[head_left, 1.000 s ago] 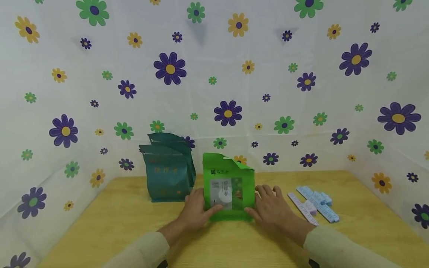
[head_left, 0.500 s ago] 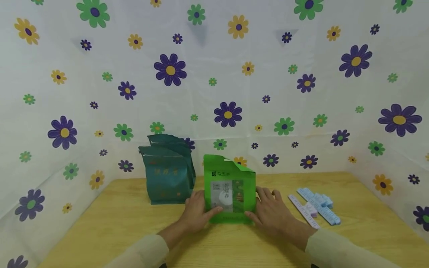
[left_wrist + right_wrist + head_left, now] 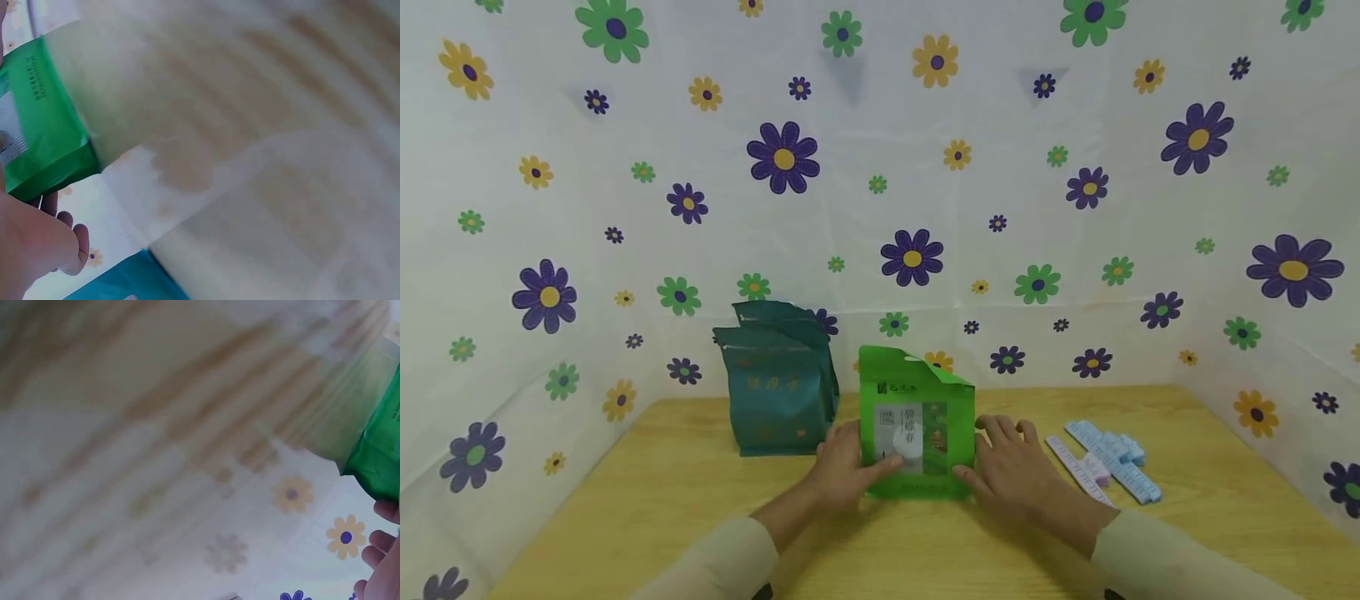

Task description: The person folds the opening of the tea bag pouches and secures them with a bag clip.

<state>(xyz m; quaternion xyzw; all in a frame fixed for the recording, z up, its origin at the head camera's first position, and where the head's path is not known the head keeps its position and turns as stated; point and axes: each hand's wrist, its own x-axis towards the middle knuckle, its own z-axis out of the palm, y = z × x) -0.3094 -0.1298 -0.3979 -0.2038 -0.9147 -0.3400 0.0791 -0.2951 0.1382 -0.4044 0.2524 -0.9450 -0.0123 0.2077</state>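
Note:
A bright green tea pouch point(image 3: 917, 433) stands upright on the table at the middle of the head view, its printed label facing me and its top right corner bent over. My left hand point(image 3: 841, 471) holds its left side, thumb laid across the lower front. On the opposite side my right hand point(image 3: 1011, 467) holds it, the thumb at the lower right corner. Part of the pouch point(image 3: 53, 125) shows at the left wrist view's edge, above the left hand point(image 3: 40, 240). In the right wrist view only a corner of it appears, beside the fingers point(image 3: 378, 547).
Two dark teal pouches point(image 3: 775, 400) stand one behind the other, left of the green one. Several folded light blue strips point(image 3: 1123, 467) and a pale lilac strip point(image 3: 1075, 465) lie on the wooden table point(image 3: 647, 500) at right. A flower-printed sheet point(image 3: 850, 208) surrounds the table.

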